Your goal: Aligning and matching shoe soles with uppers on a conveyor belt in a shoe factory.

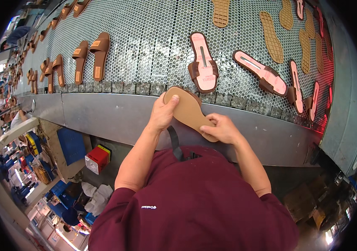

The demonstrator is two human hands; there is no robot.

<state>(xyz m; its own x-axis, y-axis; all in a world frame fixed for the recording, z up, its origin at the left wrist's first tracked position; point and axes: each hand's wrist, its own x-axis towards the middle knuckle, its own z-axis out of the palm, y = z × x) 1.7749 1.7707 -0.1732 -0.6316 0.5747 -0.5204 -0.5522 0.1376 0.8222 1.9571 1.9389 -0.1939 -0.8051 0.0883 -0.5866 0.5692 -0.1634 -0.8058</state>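
At the far left, brown slide sandals [99, 62] stand in rows on a green mesh conveyor belt [145, 62], most near its front edge. Below the metal rail [103, 111] of the belt sit a blue panel [70, 145] and, just right of it, a red-and-yellow box [96, 160]. Toward the middle, the left hand [163, 111] grips the wider end of a tan shoe sole [189, 113], thumb pressed on its smooth face; the sole is tilted above the rail, with a brown edge showing along its far side. Just beyond it, a pink-lined sandal [205, 79] lies on the belt. The right hand [222, 129] pinches the sole's narrower end between thumb and fingers. Farther right, more pink-lined sandals lie at angles near the front edge, with grid-patterned tan soles [271, 37] behind them, and red light tints the belt's right end.
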